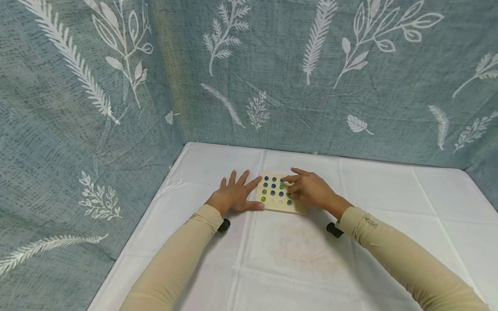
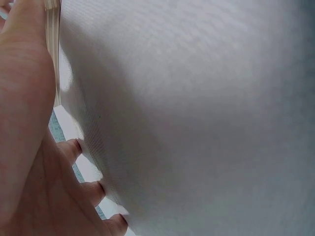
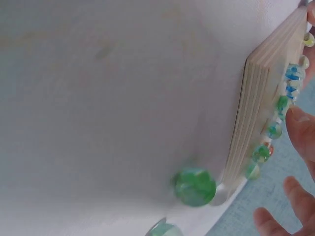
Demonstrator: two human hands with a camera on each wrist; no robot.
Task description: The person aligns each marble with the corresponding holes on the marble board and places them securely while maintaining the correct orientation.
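A pale wooden board (image 1: 285, 208) lies on the white cloth with rows of glass marbles in its hollows. Blue marbles (image 1: 274, 186) fill much of the middle; two front hollows are bare. My left hand (image 1: 232, 195) is spread flat at the board's left edge, thumb and fingertip touching it. Over the right side hovers my right hand (image 1: 311, 190), fingers apart, one fingertip touching a bright green marble (image 3: 282, 103) seated among the others. In the right wrist view a loose green marble (image 3: 195, 187) and a paler marble (image 3: 165, 229) lie off the board.
A white cloth (image 1: 218, 276) with fold creases covers the table. Blue-grey leaf-patterned curtains (image 1: 280, 112) hang along its back and left sides. Black wrist cameras (image 1: 334, 230) sit below both wrists.
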